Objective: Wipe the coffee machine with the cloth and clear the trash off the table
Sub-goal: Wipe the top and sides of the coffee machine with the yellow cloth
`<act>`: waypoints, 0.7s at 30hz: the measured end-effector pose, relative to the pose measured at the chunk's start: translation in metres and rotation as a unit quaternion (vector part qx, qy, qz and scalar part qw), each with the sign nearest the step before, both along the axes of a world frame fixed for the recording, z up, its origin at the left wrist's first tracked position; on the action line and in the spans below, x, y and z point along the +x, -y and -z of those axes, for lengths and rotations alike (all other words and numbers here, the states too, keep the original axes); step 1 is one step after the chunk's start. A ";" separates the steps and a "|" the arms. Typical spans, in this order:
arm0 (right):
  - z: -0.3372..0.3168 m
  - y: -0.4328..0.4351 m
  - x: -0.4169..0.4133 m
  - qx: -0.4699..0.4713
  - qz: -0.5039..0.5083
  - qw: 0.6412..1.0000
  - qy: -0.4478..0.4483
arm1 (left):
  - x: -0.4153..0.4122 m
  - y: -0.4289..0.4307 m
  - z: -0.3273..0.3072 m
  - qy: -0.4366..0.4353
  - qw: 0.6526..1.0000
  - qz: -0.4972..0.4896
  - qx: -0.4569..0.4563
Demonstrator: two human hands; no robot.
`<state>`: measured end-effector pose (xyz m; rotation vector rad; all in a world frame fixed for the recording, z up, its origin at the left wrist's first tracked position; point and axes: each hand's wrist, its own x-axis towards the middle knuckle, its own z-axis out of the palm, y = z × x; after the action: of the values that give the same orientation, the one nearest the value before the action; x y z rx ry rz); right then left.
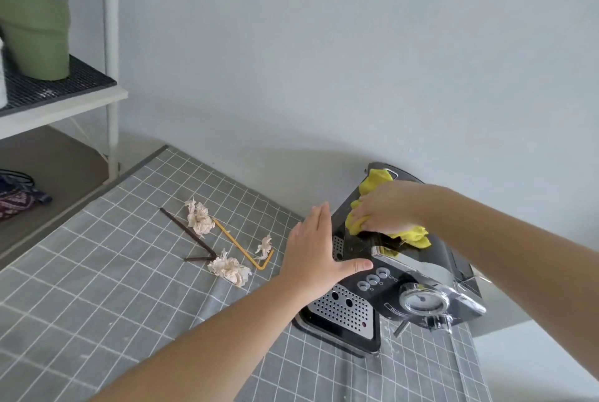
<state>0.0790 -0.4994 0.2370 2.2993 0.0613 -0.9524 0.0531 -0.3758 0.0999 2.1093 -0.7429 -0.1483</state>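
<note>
A black and silver coffee machine stands on the grey checked tablecloth at the right, against the wall. My right hand presses a yellow cloth onto the machine's top. My left hand lies flat against the machine's left side, fingers straight, thumb across the front. To the left of the machine lies the trash: crumpled tissues, a bent brown straw and a bent yellow straw.
A white shelf unit stands at the left, with a green container on a black mat. A dark patterned pouch lies on the lower shelf. The table's right edge runs just past the machine.
</note>
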 end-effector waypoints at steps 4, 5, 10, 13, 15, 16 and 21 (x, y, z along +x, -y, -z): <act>0.020 -0.002 0.046 -0.131 0.013 0.991 0.033 | -0.002 0.000 0.001 -0.005 1.000 -0.011 -0.001; 0.025 -0.007 0.049 -0.142 0.017 0.990 0.021 | -0.003 0.000 0.003 -0.006 1.000 -0.015 -0.001; 0.042 -0.031 0.010 -0.106 0.010 0.989 -0.101 | -0.008 -0.002 0.011 -0.006 0.999 -0.042 -0.004; 0.028 -0.028 0.011 -0.070 0.097 0.989 -0.091 | -0.009 -0.004 0.012 -0.007 0.998 -0.058 -0.007; 0.023 -0.019 0.030 -0.093 0.095 0.988 -0.072 | -0.010 -0.004 0.013 -0.005 0.998 -0.064 -0.004; 0.023 -0.015 0.039 -0.126 0.073 0.987 -0.061 | -0.011 -0.004 0.013 -0.007 0.998 -0.065 -0.004; 0.043 -0.029 0.023 -0.118 -0.002 0.988 -0.096 | -0.010 -0.009 0.018 -0.009 0.997 -0.075 -0.012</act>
<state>0.1023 -0.4708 0.1943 1.9872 0.0328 -1.1141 0.0433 -0.3666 0.0824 2.1294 -0.5699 -0.0754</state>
